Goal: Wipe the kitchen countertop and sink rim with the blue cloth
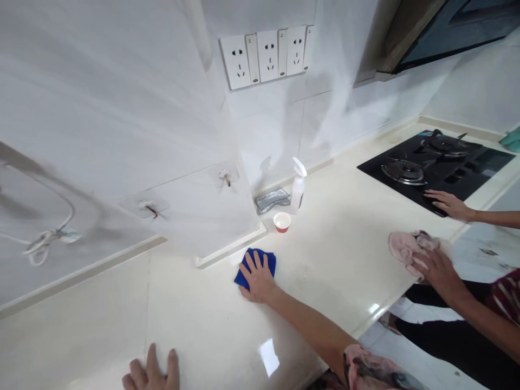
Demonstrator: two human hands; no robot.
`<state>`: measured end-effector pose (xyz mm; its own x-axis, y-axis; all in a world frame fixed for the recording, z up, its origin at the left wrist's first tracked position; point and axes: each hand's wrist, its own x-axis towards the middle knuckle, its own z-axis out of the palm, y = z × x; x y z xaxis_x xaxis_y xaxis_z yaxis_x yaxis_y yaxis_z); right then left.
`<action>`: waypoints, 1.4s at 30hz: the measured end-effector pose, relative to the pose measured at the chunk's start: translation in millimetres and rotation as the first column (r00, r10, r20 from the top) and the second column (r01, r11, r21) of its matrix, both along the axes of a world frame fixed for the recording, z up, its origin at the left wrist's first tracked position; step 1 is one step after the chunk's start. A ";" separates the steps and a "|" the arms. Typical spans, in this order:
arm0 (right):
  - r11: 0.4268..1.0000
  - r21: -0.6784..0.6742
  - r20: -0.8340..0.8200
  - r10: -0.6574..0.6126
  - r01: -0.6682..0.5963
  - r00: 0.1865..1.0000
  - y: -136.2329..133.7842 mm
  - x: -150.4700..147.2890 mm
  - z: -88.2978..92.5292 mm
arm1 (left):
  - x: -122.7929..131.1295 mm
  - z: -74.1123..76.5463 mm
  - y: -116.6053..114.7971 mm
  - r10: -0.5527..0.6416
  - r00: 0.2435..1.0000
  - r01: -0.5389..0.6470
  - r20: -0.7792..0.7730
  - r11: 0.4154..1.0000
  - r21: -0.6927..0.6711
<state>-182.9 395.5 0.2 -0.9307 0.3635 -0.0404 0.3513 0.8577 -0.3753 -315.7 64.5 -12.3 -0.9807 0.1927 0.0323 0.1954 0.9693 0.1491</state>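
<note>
A folded blue cloth (pixel 268 262) lies on the pale countertop (pixel 203 319) beside the low ledge of the wall corner. My right hand (pixel 259 279) holds this cloth down against the surface, its fingers spread over the top. At the bottom edge of the view, my left hand (pixel 152 374) rests on the counter with its fingers apart and nothing in them; its wrist is out of the picture. Beyond the blue cloth stand a small white and red cup (pixel 281 222), a white spray bottle (pixel 298 189) and a flat silvery packet (pixel 272 200).
At the right, another person's hand (pixel 441 273) is on a pink cloth (pixel 402 250); that person's other hand (pixel 450 206) touches the black gas hob (pixel 442 162). Wall sockets (pixel 268 57), clear hooks (pixel 225 176) and a white cord (pixel 40 244) are on the wall.
</note>
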 end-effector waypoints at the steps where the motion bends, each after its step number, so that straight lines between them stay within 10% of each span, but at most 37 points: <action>1: 1.000 0.013 0.021 0.017 -0.018 1.000 4.7 -4.9 2.1 | 0.8 0.1 -0.8 0.000 1.000 0.000 0.002 1.000 0.000; 20: 0.974 0.067 -0.021 -0.217 0.218 0.976 -82.4 74.1 -17.0 | 3.9 -5.4 -14.0 0.022 0.999 -0.025 0.034 0.995 0.094; 28: 0.948 0.066 -0.043 -0.308 0.310 0.950 -96.3 126.5 -19.0 | -41.2 -11.0 0.8 -0.104 0.991 0.088 0.086 0.982 0.167; 34: 0.842 0.163 -0.062 -0.511 0.514 0.857 -93.8 184.2 -26.5 | -83.0 4.8 52.5 -0.217 0.973 0.192 0.082 0.952 0.237; 42: 0.643 0.312 0.001 -0.737 0.700 0.676 -40.8 199.0 -27.5 | -84.1 -10.9 67.9 -0.218 0.975 0.221 -0.036 0.963 0.154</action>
<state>16.1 354.7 -27.3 -0.3657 0.9278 0.0737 0.9243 0.3714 -0.0885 -399.8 132.4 -23.2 -0.9138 0.3945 0.0969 0.4051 0.8672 0.2896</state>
